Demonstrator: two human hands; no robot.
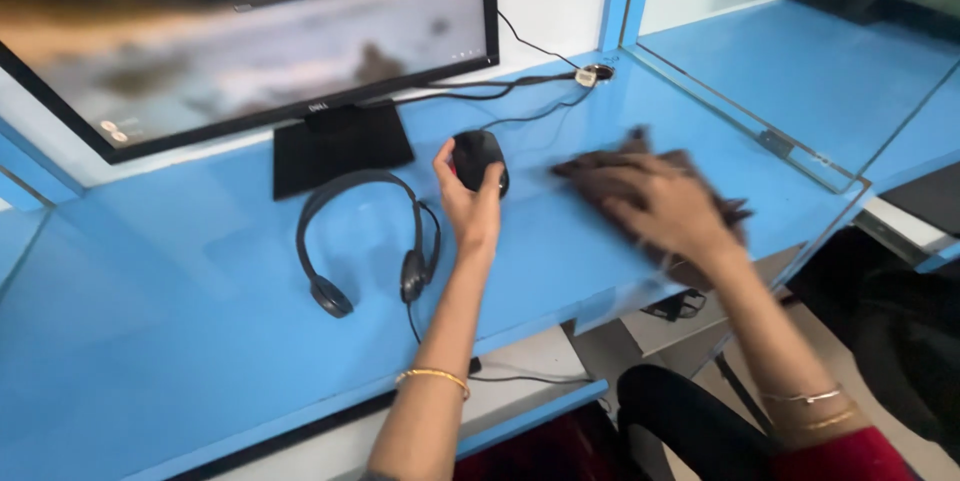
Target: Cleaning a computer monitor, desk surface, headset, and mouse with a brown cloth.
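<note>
A black mouse [480, 158] is gripped and lifted off the blue table [180, 341] by the left hand [468, 203]. A dark cloth [640, 156] is pressed flat under the spread right hand [665, 206]; headphones [365, 241] lie beside.

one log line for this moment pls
left hand: holds black mouse off blue desk | right hand: presses dark cloth on desk | headset: beside mouse

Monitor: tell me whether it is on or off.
On. The monitor shows a lit, blurred landscape picture with small white icons across its screen.
</note>
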